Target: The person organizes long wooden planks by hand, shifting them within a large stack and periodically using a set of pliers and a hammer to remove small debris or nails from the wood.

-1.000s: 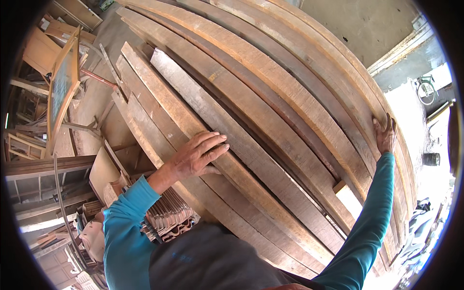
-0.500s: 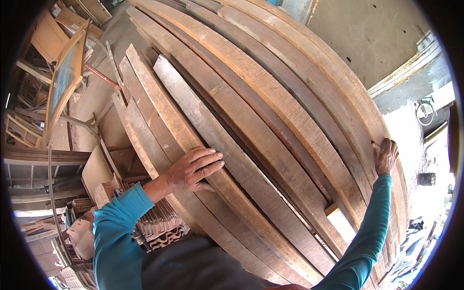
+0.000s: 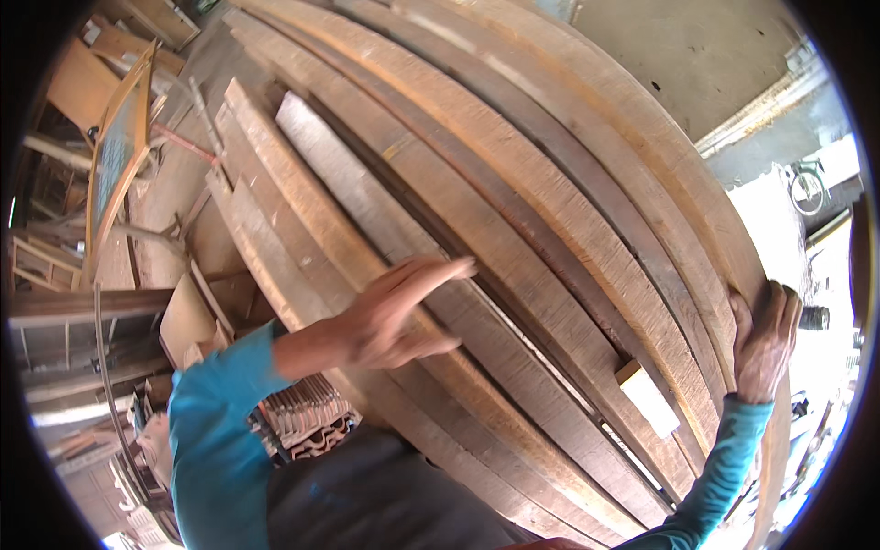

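Observation:
Long wooden planks [image 3: 513, 192] lie side by side in front of me, bent by the fisheye view. Over the near-left planks is my left hand [image 3: 390, 316], somewhat blurred, its index finger pointing right and its thumb apart; it holds nothing. Below and beyond it runs a plank with a pale grey end [image 3: 316, 128]. My right hand [image 3: 768, 346] grips the edge of the outermost right plank [image 3: 701, 215], fingers curled over its far side and thumb on the near face. A small pale wood block [image 3: 653, 403] sits among the planks, left of my right forearm.
A wood-framed glass panel [image 3: 119, 151] leans at the left among timber pieces. Stacked wavy tiles [image 3: 307, 417] stand below my left forearm. A thin bent rod [image 3: 105, 385] rises at the left. Far right are a bicycle [image 3: 807, 190] and a dark pot-like object [image 3: 814, 318].
My left hand has lifted off the plank and shifted slightly right, its index finger stretched out. My right hand has moved right and nearer, and the outermost plank has shifted right with it.

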The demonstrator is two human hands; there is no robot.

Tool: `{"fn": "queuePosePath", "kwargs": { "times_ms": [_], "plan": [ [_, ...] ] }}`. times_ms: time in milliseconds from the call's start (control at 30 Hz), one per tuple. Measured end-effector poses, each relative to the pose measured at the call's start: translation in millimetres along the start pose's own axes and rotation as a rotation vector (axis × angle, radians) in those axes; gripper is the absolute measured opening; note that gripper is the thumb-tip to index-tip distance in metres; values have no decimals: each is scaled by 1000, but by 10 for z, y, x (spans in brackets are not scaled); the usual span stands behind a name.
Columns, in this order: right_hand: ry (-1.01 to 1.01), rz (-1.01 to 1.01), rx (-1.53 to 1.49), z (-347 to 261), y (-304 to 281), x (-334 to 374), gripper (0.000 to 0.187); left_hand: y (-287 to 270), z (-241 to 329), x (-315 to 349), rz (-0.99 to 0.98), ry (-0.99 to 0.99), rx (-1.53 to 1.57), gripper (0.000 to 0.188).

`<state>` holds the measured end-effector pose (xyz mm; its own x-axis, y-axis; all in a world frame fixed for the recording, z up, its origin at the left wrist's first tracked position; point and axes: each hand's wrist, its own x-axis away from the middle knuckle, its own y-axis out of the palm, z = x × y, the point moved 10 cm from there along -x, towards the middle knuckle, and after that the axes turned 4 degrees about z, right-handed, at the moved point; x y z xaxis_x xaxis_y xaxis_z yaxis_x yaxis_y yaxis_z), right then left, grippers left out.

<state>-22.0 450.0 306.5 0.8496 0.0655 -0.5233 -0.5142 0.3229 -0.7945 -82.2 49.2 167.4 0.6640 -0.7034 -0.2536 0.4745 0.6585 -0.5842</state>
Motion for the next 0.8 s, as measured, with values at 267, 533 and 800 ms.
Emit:
{"fn": "queuePosePath", "kwargs": {
  "times_ms": [267,533,800],
  "plan": [
    [-47,-103,-70,-915,-543,427,58,1290,317,-1671,138,-403,1679,105],
    [317,-397,-200,-1129,-1112,1541,82,1526,779,-670,84,-805,1516,49],
    [338,-389,-212,-1400,-1824,2884,99,1367,998,484,81,-503,1430,50]
  ]
}}
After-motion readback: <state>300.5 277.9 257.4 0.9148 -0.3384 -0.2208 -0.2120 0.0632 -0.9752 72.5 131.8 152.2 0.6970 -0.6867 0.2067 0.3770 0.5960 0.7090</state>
